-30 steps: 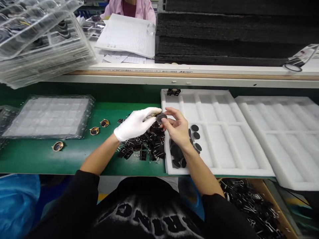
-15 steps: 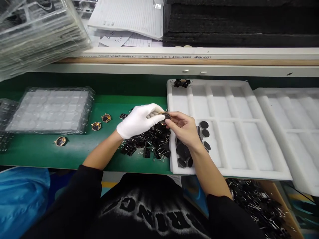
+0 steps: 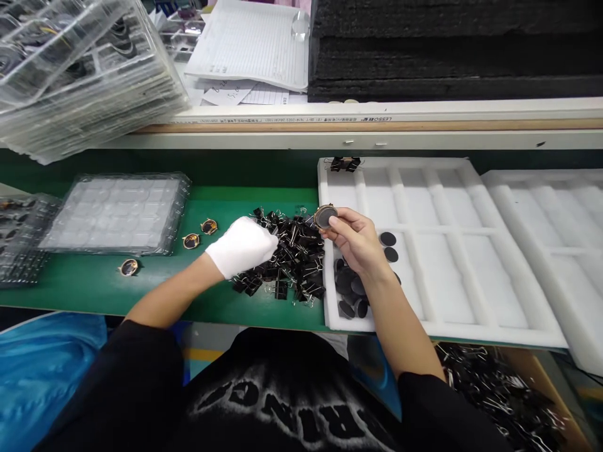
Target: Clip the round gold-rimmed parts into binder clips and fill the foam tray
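My bare right hand [image 3: 360,242] is closed on a gold-rimmed watch case [image 3: 325,216]. The thumb presses a dark round disc that lies over the case's face. In a white glove, my left hand [image 3: 245,246] rests at the left side of a heap of black binder clips [image 3: 301,251]. Its fingers are curled together, and what lies between them, if anything, is hidden. Further left on the green bench lie three more watch cases, the nearest a gold one [image 3: 129,267]. Below my right wrist, several black discs [image 3: 348,285] fill a compartment of the white foam tray [image 3: 447,232].
A clear plastic tray stack [image 3: 113,213] stands on the left. Two binder clips [image 3: 345,164] sit at the foam tray's back corner. A second foam tray [image 3: 560,251] adjoins on the right. Above, a shelf edge [image 3: 282,139] crosses the bench. A clip-filled box [image 3: 504,395] is below.
My left hand has let go of the watch case and moved left and down to the binder clips. My right hand keeps the case, now tilted so the disc shows.
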Motion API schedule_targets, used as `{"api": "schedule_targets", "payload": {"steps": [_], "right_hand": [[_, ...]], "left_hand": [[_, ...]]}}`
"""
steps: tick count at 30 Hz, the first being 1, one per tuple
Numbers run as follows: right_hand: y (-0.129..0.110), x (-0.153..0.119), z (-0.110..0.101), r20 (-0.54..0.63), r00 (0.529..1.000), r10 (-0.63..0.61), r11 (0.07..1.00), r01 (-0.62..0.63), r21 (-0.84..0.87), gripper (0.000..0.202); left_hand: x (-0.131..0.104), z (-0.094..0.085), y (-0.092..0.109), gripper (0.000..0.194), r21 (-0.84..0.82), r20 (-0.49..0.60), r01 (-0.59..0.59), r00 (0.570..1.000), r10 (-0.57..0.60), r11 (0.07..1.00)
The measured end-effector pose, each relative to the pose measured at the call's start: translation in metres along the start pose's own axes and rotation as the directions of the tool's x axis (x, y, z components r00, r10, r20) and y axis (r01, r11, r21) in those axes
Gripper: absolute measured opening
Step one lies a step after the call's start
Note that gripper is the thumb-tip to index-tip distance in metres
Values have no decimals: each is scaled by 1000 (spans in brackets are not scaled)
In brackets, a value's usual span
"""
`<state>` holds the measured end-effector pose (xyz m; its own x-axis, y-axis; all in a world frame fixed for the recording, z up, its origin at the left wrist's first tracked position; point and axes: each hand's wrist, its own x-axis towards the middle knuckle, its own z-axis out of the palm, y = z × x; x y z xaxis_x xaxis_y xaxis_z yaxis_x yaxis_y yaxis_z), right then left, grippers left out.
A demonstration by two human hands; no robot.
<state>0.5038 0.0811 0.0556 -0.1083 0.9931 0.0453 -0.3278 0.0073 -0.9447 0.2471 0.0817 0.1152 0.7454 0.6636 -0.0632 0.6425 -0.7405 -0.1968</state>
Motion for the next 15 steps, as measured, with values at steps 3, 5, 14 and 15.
{"api": "schedule_targets", "payload": {"steps": [3,5,14,15], "right_hand": [[-4,-3,-2,159,987,12,1000,-14,12,25],[-7,-6,-2,294,956,2,1000,-1,-4,24],[3,-7,5,420,901,-111,994,110,28,22],[4,-6,5,402,907,-126,992,120,40,23]], "left_hand": [[-11,-13,-16,42,-27,-96,-40,995,37,999],[-17,-25,-24,47,-44,-161,11,987,-18,999],[20,-18,3,52,-730,-291,38,887,-360,683],[24,-17,6,52,-759,-279,29,888,-366,650]]}}
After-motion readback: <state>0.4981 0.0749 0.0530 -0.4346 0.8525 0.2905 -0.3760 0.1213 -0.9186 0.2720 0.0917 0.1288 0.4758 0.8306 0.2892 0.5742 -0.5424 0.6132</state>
